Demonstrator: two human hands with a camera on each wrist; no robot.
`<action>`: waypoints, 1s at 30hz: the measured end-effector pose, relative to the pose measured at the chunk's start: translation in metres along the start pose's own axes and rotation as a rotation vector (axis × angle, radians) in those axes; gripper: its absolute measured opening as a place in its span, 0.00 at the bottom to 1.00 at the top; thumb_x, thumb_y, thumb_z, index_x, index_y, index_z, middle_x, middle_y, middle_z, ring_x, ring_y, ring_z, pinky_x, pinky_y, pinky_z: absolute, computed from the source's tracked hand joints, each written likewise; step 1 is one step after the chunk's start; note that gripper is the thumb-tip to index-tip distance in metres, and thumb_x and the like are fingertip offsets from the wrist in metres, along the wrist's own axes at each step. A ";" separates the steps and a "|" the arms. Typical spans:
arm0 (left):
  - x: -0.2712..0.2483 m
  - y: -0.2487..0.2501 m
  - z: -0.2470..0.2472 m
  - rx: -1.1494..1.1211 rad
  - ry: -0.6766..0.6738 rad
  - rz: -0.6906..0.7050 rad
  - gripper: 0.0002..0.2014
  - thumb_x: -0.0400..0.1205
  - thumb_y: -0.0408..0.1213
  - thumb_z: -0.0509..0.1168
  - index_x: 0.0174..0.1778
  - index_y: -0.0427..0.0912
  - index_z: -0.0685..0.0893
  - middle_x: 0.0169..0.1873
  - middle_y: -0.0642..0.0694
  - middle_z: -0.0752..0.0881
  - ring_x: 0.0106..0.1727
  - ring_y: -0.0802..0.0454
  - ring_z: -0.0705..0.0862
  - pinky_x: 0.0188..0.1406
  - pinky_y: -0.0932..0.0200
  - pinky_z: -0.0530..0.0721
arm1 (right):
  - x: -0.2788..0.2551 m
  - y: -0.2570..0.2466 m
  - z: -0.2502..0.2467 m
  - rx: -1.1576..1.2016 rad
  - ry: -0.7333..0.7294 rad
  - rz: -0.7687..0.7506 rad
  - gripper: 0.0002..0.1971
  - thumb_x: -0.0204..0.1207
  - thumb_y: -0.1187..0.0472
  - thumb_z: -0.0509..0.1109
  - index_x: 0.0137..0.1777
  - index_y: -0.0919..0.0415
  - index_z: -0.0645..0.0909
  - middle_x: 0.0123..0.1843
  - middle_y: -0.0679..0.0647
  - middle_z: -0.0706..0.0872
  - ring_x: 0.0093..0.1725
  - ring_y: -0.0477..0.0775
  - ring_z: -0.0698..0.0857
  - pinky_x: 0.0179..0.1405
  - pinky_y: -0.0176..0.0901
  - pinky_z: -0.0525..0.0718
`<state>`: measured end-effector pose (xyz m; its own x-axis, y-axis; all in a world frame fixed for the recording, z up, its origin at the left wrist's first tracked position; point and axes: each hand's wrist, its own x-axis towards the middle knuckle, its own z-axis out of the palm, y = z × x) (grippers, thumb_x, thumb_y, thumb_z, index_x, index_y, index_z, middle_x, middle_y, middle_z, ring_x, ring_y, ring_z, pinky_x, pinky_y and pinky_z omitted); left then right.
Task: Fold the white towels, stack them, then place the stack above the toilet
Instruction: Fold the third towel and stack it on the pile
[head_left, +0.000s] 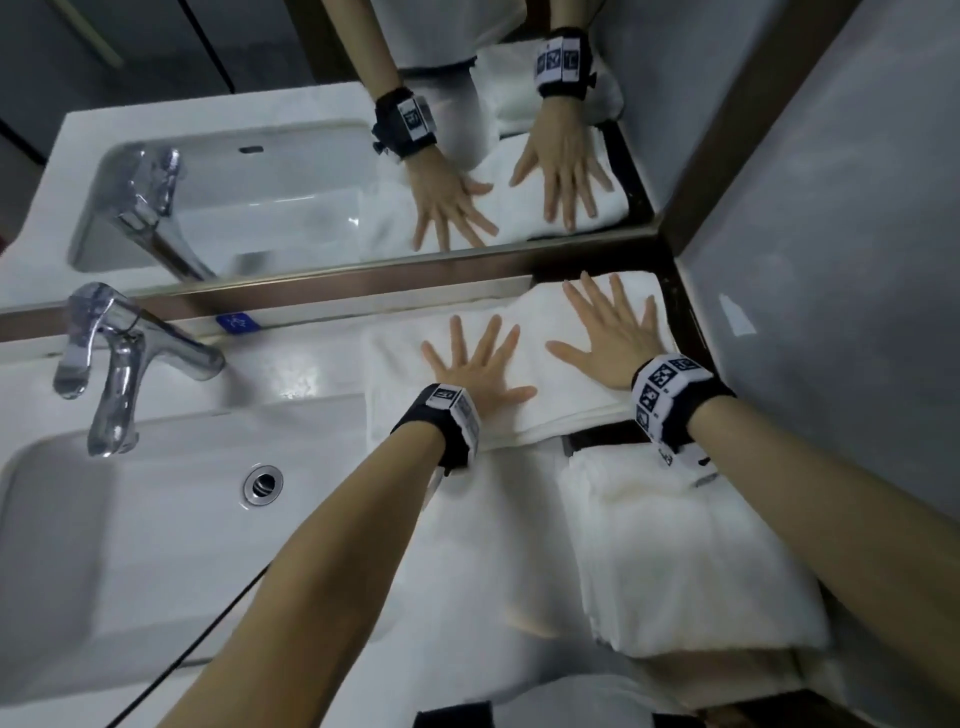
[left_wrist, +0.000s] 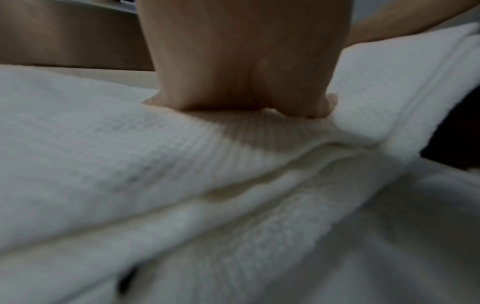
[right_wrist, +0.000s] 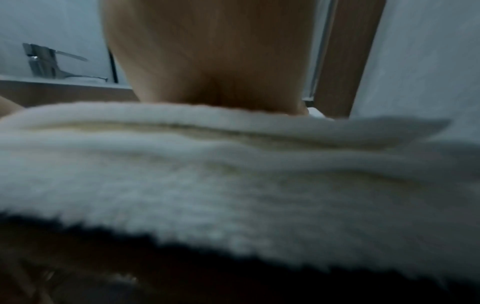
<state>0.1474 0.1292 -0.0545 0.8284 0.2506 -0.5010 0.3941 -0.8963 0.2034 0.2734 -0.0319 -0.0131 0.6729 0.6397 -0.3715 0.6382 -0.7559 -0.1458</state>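
A folded white towel (head_left: 540, 332) lies on the counter against the mirror frame, right of the basin. My left hand (head_left: 475, 364) presses flat on its left half with fingers spread. My right hand (head_left: 618, 332) presses flat on its right half, fingers spread toward the corner. A second folded white towel (head_left: 675, 545) lies nearer me on the right. In the left wrist view my palm (left_wrist: 241, 61) bears down on the ribbed towel (left_wrist: 130, 164). The right wrist view shows my palm (right_wrist: 213, 57) on the towel's layered edge (right_wrist: 233, 164).
A white basin (head_left: 130, 519) with a chrome faucet (head_left: 119, 353) and a drain (head_left: 263, 484) fills the left. The mirror (head_left: 260, 156) rises behind the counter and reflects my hands. A grey wall (head_left: 831, 260) with a brown frame closes the right side.
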 end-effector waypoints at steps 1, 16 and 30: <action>0.005 0.001 -0.002 0.012 -0.006 -0.001 0.44 0.74 0.74 0.48 0.79 0.64 0.31 0.81 0.61 0.30 0.80 0.35 0.25 0.70 0.17 0.33 | 0.000 0.004 -0.002 0.000 0.001 0.014 0.43 0.72 0.24 0.44 0.82 0.40 0.35 0.86 0.42 0.33 0.84 0.55 0.33 0.79 0.72 0.36; 0.003 0.009 -0.028 0.178 0.076 0.077 0.50 0.74 0.68 0.58 0.82 0.41 0.45 0.83 0.47 0.50 0.84 0.34 0.42 0.76 0.23 0.47 | -0.022 0.047 -0.033 0.714 0.110 0.494 0.47 0.70 0.53 0.78 0.81 0.66 0.54 0.79 0.63 0.67 0.78 0.63 0.69 0.77 0.57 0.69; 0.004 0.022 -0.035 0.041 -0.033 0.112 0.52 0.76 0.53 0.68 0.83 0.42 0.38 0.84 0.47 0.39 0.85 0.44 0.39 0.79 0.30 0.51 | -0.036 0.040 -0.050 1.098 -0.189 0.276 0.24 0.78 0.57 0.70 0.74 0.57 0.73 0.65 0.49 0.84 0.57 0.47 0.85 0.54 0.38 0.82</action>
<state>0.1733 0.1235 -0.0231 0.8525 0.1361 -0.5047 0.2825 -0.9323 0.2258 0.2936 -0.0782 0.0399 0.6127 0.4726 -0.6335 -0.2554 -0.6402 -0.7246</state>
